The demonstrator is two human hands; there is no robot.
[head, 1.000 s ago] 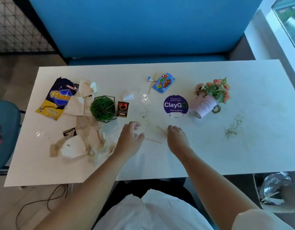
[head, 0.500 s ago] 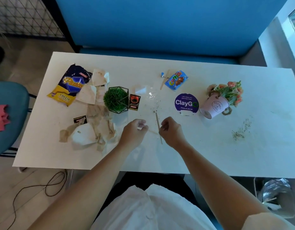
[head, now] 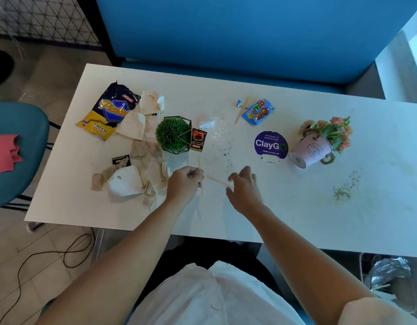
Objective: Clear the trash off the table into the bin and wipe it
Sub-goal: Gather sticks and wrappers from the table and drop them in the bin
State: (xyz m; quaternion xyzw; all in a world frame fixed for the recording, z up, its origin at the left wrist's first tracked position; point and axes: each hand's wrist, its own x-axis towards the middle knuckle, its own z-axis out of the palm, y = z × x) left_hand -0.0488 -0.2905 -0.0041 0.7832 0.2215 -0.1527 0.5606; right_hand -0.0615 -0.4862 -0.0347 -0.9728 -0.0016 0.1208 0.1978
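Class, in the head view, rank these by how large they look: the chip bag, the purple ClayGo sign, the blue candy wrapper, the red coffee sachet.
1. chip bag
2. ClayGo sign
3. candy wrapper, only slightly smaller
4. coffee sachet

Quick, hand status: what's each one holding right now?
Left hand: grips a wooden stick.
Right hand: open, holding nothing.

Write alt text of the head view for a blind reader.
A person's left hand pinches a wooden stick over a white table, while the open right hand hovers beside a second stick. A Piattos chip bag and soiled napkins litter the table's left side.
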